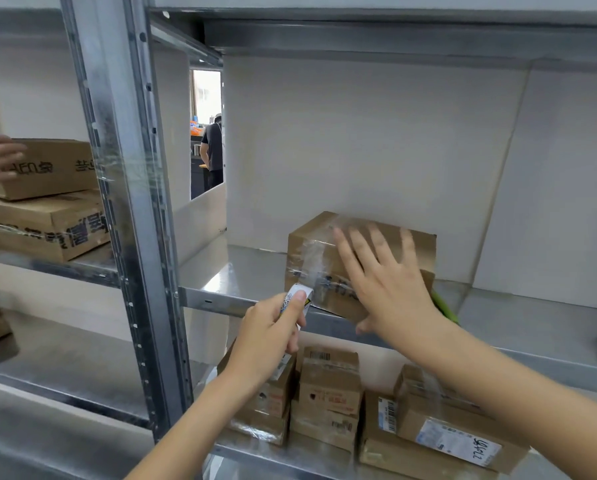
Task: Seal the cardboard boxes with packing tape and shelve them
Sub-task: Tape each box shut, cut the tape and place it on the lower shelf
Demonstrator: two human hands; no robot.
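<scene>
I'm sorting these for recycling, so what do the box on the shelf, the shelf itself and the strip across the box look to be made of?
The box looks like brown matte cardboard. The strip across it seems to be clear glossy plastic tape: it shines and the cardboard shows through. The shelf looks like grey galvanised steel with a dull mottled sheen, though plain painted metal can't be ruled out.
</scene>
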